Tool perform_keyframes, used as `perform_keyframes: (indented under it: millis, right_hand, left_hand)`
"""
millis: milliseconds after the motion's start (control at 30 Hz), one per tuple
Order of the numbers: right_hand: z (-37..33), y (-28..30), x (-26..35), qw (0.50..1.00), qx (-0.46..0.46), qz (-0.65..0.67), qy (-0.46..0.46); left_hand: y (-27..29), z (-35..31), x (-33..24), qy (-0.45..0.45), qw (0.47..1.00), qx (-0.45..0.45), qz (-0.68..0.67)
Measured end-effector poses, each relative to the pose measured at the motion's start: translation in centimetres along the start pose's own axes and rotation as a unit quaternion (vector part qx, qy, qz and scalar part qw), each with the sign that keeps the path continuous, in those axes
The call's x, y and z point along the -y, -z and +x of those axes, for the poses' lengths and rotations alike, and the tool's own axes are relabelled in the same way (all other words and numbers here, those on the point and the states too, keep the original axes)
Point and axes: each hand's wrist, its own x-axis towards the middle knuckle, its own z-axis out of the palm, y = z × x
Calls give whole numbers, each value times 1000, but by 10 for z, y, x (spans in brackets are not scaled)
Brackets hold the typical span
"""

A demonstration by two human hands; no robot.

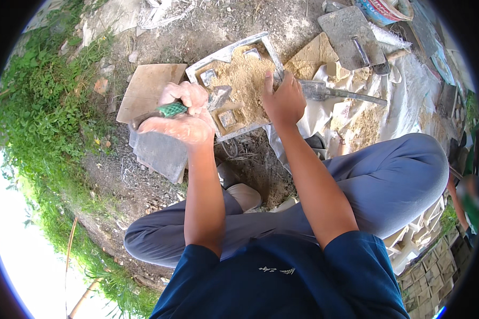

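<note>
A pale rectangular mould (226,53) lies on the ground in front of me, filled with tan sandy mix (245,72). Several small grey blocks poke up through the mix near its corners. My left hand (189,117) is closed around the green handle of a trowel (217,98), whose grey blade is over the mix at the mould's left side. With thumb and fingers over the right rim of the mould, my right hand (286,101) grips it. Its fingertips are partly hidden.
A second trowel (316,90) lies right of the mould beside a white sack (409,101) strewn with sand. Farther back are a flat float (348,34) and a bucket (385,11). Flat boards (149,87) lie at left, near grass. Another person (469,196) is at the right edge.
</note>
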Motion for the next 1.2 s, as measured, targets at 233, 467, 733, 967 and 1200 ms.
perform_keyframes:
  millis: [233,467,733,967,1200]
  right_hand:
    - [0,5,5,999,40,9,-12]
    - [2,-4,-4,1000,-19,12,19]
    - [-1,-7,3,999,-34,9,23]
    - [1,1,0,999,22,22,-8]
    - [5,3,5,999,21,31,-1]
  left_hand:
    - [-21,-13,-9,-9,985,-151,80]
    - [-53,-25,-21,-30,989,-118,79]
    - [-21,-42,6,23,965,-72,252]
    - [-20,-46,-2,-2,957,3,291]
    - [-15,-51,-10,15,983,-4,185]
